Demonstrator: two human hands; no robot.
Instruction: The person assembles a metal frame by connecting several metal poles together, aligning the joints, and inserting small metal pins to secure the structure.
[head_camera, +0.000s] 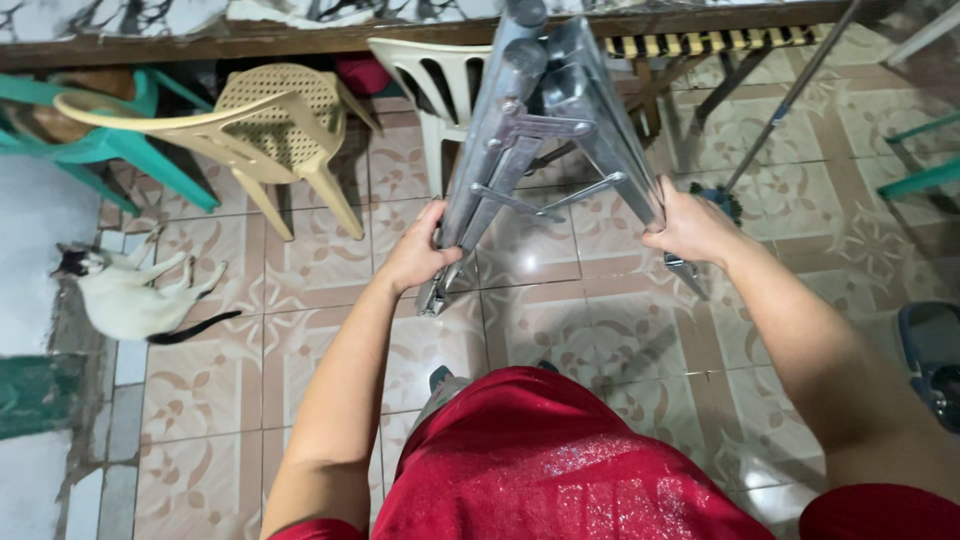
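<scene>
Both hands grip a folded aluminium stepladder (545, 150), held up off the tiled floor (560, 320) and stretching away toward twelve o'clock, its far end passing out of the top of the view. The left hand (418, 255) is wrapped tight around the near end of the left rail at about eleven o'clock from the person's body, fingers curled under the metal and thumb on the upper side. The right hand (692, 228) is clenched on the right rail at about one o'clock, knuckles up, the fingertips hidden behind the rail. The two rails splay apart toward the hands, and thin cross braces run between them.

Beyond the ladder, at twelve o'clock, stands a white plastic chair (425, 85); a beige plastic chair (270, 125) sits at ten o'clock beside a teal chair (120, 140). A white cat with a dark tail (130, 295) lies stretched on the floor at nine o'clock, well apart from the hands. A mop (760, 130) leans at two o'clock, just beside the right hand's rail.
</scene>
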